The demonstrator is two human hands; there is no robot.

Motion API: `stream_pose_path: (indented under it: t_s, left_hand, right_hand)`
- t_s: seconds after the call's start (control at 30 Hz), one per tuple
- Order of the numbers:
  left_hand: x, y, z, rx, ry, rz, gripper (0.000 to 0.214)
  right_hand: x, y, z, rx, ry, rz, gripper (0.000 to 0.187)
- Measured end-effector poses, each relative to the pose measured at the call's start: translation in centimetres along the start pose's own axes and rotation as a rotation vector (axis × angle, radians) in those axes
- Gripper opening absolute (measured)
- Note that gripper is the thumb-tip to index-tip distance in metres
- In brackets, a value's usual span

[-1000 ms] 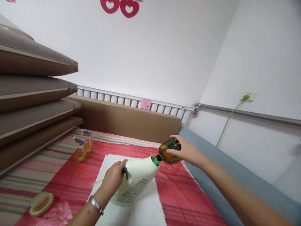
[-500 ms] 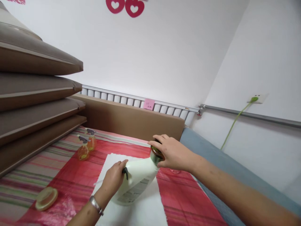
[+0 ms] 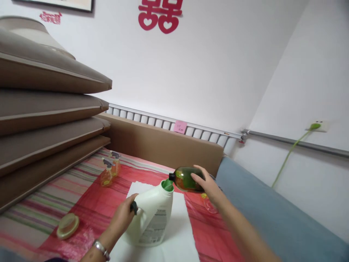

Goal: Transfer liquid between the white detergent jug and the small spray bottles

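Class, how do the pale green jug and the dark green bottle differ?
The pale green jug looks opaque; the dark green bottle is see-through. The jug is larger than the bottle. The jug's mouth faces upward; the bottle is nearly sideways, neck toward that mouth. Both are held, the jug by the left hand, the bottle by the right hand.

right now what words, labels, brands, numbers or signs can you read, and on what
"囍", top cut off: large red cutout.
Label on the pale handled jug: too blurred to read.
Pink sticky note on the radiator: handwriting too small to read.
Smaller red cutout: unreadable.
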State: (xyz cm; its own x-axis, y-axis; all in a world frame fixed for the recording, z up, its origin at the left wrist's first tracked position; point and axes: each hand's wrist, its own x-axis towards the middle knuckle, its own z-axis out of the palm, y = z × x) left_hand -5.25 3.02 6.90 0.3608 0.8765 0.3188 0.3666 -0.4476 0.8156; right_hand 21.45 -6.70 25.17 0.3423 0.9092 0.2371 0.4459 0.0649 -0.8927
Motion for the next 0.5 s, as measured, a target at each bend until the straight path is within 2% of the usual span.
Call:
stream_pose_path:
  t_s: [0.13, 0.27, 0.4, 0.5]
  left_hand:
    - [-0.1, -0.5, -0.2, -0.036, 0.017, -0.021, 0.034]
    - [0.1, -0.4, -0.2, -0.127, 0.034, -0.101, 0.040]
    - [0.3, -0.5, -0.6, -0.298, 0.043, -0.170, 0.049]
    - [0.6, -0.6, -1.2, -0.326, 0.030, -0.217, 0.055]
  right_hand:
    - [-0.5, 2.3, 1.9, 0.301, 0.009, 0.130, 0.051]
    - [-1.4, 2.9, 2.0, 0.533, 0.040, 0.187, 0.037]
    - [-3.9, 4.5, 2.2, 0.928, 0.028, 0.354, 0.033]
    - [-6.7, 6.9, 3.2, 1.073, 0.002, 0.498, 0.035]
